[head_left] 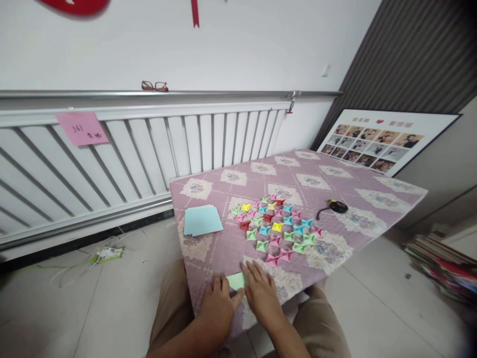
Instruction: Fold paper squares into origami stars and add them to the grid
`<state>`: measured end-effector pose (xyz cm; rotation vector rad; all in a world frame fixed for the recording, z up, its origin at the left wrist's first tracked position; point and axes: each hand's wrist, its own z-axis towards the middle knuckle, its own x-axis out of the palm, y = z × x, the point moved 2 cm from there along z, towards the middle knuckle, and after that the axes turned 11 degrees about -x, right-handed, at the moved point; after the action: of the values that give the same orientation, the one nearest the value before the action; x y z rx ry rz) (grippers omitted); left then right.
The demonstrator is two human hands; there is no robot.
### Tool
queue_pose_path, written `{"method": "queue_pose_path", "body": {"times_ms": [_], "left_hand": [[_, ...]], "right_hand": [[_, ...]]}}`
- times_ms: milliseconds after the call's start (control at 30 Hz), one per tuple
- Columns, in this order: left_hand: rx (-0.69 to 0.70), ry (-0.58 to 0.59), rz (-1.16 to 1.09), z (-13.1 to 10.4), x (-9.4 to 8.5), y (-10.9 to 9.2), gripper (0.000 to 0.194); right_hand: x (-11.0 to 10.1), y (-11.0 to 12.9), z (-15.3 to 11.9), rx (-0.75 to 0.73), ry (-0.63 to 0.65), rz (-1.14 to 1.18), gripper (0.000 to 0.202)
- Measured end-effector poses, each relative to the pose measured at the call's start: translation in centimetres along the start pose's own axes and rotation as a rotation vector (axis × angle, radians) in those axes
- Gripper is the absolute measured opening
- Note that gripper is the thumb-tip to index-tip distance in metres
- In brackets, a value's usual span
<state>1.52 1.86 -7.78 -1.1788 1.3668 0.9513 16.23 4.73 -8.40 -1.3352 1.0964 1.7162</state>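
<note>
A small pale green paper lies flat on the patterned tablecloth near the front edge. My left hand presses on its left side, with the fingers together and the thumb at its lower edge. Across its right side rests my right hand, fingers stretched out flat. Beyond my hands, several small folded paper pieces in green, pink, blue, red and yellow stand in rows. To their left is a stack of light blue paper sheets, with a bit of red showing underneath.
A black coiled item with a strap lies on the right of the table. A photo board leans at the back right. Behind the table is a white radiator. A power strip sits on the floor at left.
</note>
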Motion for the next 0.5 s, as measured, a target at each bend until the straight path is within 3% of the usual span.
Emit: {"method": "queue_pose_path", "body": {"times_ms": [133,333,500], "left_hand": [[-0.021,-0.036,-0.057,-0.3,0.9,0.4,0.048],[-0.052,-0.044,-0.195,-1.0,3.0,2.3,0.057],[-0.038,-0.018,-0.188,-0.2,5.0,3.2,0.067]], "right_hand": [[-1.5,-1.1,1.3,-0.083,0.091,0.032,0.057],[-2.8,-1.6,2.2,-0.119,0.073,0.026,0.038],[-3.0,-1.8,1.8,-0.08,0.05,0.046,0.025]]}}
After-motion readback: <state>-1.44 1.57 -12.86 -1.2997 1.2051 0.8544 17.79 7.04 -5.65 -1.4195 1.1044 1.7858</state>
